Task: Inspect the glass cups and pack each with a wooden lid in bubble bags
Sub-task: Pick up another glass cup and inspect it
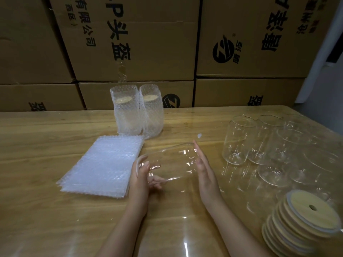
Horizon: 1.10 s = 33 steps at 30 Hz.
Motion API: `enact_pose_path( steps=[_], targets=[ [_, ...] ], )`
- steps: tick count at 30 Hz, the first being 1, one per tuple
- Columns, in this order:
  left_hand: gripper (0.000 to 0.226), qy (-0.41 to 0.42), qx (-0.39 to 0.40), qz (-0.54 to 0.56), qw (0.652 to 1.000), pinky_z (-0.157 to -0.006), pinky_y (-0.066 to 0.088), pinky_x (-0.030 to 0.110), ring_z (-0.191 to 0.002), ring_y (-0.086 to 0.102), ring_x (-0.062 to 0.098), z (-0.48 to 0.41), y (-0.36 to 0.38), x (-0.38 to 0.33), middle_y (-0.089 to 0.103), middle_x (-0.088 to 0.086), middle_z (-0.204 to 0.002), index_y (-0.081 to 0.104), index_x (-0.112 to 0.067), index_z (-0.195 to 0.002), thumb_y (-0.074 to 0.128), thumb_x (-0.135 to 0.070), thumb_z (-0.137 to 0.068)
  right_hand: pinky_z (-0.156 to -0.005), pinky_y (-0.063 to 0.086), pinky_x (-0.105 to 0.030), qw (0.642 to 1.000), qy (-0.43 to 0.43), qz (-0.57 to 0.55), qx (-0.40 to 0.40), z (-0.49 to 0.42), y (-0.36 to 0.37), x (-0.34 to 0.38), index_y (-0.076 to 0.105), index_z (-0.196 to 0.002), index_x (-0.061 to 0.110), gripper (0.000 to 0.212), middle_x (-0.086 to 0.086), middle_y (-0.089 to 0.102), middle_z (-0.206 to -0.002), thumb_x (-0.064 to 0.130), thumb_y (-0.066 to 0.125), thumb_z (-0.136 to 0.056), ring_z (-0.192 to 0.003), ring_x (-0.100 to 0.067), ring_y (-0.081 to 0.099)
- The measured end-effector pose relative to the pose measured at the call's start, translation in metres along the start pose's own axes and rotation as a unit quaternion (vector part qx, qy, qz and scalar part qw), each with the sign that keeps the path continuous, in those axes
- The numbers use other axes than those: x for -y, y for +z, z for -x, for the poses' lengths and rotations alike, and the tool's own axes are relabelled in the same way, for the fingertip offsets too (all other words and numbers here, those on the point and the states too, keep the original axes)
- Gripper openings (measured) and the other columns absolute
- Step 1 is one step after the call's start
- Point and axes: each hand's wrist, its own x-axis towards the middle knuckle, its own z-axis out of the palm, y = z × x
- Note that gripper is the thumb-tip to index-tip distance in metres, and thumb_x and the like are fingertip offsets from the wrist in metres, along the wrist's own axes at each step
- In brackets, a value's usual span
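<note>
A clear glass cup (170,161) lies sideways in the air between my hands, above the wooden table (46,210), mouth toward the left. My left hand (143,175) curls its fingers round the rim end. My right hand (203,169) presses flat, fingers straight, against the cup's base. A stack of flat bubble bags (100,164) lies left of my hands. Two packed cups in bubble bags (137,112), wooden lids showing inside, stand behind it. Several bare glass cups (269,145) stand at the right. A slanted stack of wooden lids (300,225) with holes sits at the front right.
Stacked cardboard boxes (130,43) form a wall right behind the table's far edge. A clear glossy sheet covers the table top.
</note>
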Motion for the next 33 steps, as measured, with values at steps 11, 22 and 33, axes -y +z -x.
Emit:
enact_pose_path(
  steps=[11,22,33],
  targets=[
    [0.042,-0.016,-0.012,0.052,0.998,-0.044,0.051,0.024,-0.054,0.066,0.026,-0.001,-0.003,-0.001,0.071,0.006,-0.091,0.055,-0.025,-0.116,0.047,-0.045,-0.08,-0.114,0.025,-0.036,0.998,-0.029,0.047,-0.014,-0.001,-0.002,-0.013,0.052,-0.12,0.056,0.045,0.028,0.042,-0.143,0.076,0.036,-0.083,-0.142,0.004,0.018],
    [0.054,0.056,-0.003,-0.031,0.998,-0.073,0.057,0.036,-0.076,0.071,0.019,0.006,0.004,0.0,0.063,0.002,-0.109,0.041,-0.037,-0.121,0.067,-0.05,-0.075,-0.097,0.035,-0.006,0.997,-0.01,-0.051,-0.06,0.005,0.004,-0.006,0.053,-0.126,0.036,0.038,0.023,0.054,-0.133,0.036,0.05,-0.089,-0.127,0.008,0.043],
    [0.058,0.058,0.01,-0.086,0.995,-0.059,0.045,0.034,-0.064,0.061,0.033,0.006,0.005,0.001,0.073,-0.011,-0.083,0.044,-0.038,-0.116,0.056,-0.058,-0.063,-0.098,0.031,-0.003,0.996,-0.034,-0.047,-0.064,0.006,0.0,0.003,0.046,-0.134,0.04,0.045,0.029,0.046,-0.138,0.047,0.047,-0.089,-0.131,0.01,0.036]
  ],
)
